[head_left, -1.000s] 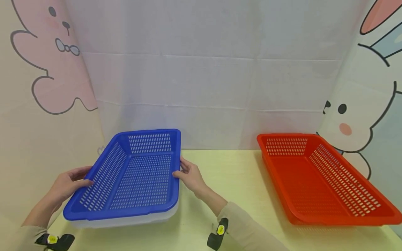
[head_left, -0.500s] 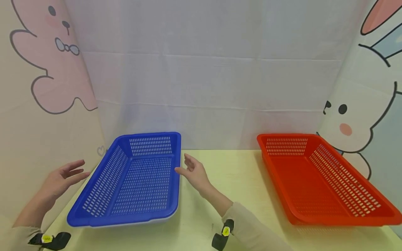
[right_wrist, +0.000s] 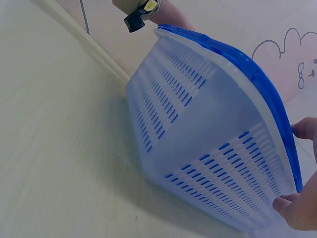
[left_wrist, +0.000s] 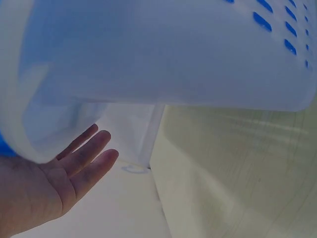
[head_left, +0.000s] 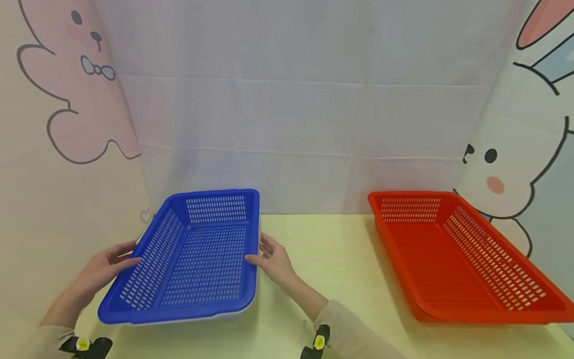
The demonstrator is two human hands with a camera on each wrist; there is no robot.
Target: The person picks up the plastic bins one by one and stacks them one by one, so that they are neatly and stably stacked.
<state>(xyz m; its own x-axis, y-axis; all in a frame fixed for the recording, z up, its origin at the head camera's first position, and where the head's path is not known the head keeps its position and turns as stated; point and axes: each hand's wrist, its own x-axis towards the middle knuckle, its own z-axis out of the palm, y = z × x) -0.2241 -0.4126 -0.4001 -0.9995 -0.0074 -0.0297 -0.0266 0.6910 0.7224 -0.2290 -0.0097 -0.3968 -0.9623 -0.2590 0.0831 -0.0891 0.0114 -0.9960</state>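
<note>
A blue plastic basket (head_left: 208, 264) with slotted walls sits nested inside a translucent white basket (right_wrist: 213, 119) at the left of the table. My left hand (head_left: 102, 267) is at its left rim, thumb over the edge; in the left wrist view the fingers (left_wrist: 91, 153) extend loosely below the rim, slightly spread. The right hand (head_left: 275, 264) is at the opposite rim. Its thumb (right_wrist: 303, 128) lies on the blue edge and a fingertip (right_wrist: 281, 204) is against the white wall, pinching both rims between them. The blue basket holds nothing.
A red slotted basket (head_left: 453, 264) stands on the right side of the pale table (head_left: 314, 237), with nothing in it. White cloth (head_left: 305, 119) hangs behind, and side walls with cartoon animals (head_left: 498, 174) flank the table.
Both hands leave the rims between the first and second frames, then come back to them. The blue basket has settled lower into the white one since the first frame. The red basket stays put.
</note>
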